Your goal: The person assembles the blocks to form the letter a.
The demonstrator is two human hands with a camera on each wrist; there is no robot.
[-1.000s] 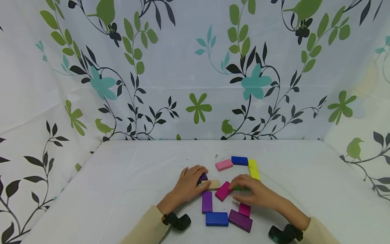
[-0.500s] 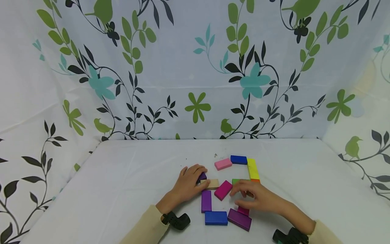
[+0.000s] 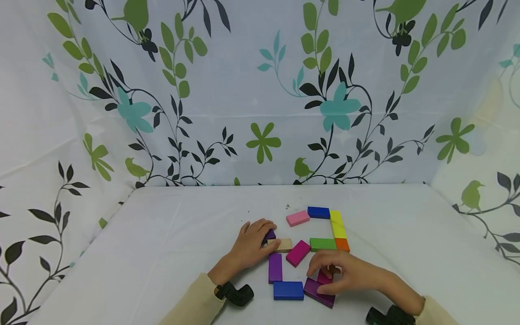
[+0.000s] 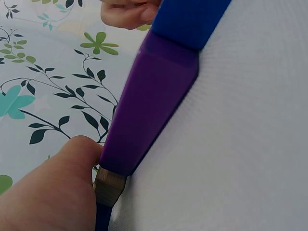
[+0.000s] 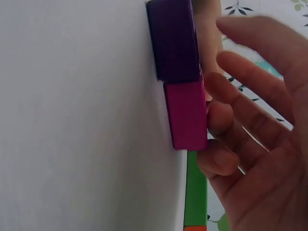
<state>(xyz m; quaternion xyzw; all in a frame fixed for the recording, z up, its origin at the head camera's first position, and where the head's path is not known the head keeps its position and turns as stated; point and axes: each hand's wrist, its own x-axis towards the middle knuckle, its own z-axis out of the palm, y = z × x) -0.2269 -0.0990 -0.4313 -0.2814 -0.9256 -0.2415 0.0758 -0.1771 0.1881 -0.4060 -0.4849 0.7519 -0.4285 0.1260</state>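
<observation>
My left hand (image 3: 253, 243) rests over a dark purple block (image 3: 269, 236), its thumb on a plain wooden block (image 3: 285, 245); that thumb also shows beside a purple block (image 4: 149, 96) in the left wrist view. Loosely bent, my right hand (image 3: 345, 271) hovers over a small magenta block (image 3: 323, 276) and a plum block (image 3: 313, 291), thumb apart from fingers. Its fingertips (image 5: 219, 159) show right beside the magenta block (image 5: 186, 115) in the right wrist view. A larger magenta block (image 3: 298, 253) lies slanted between both hands.
A green block (image 3: 322, 244) meets an orange one (image 3: 342, 244); yellow (image 3: 338, 224) and blue (image 3: 318, 212) blocks continue behind. A pink block (image 3: 298, 218) lies at the back. Nearest the front is another blue block (image 3: 288, 290). A leaf-patterned curtain (image 3: 227, 81) hangs behind the white table (image 3: 183, 234).
My right hand has moved from the slanted magenta and green blocks toward the front, over the small magenta and plum blocks, uncovering the green and orange blocks. My left hand has stayed in place.
</observation>
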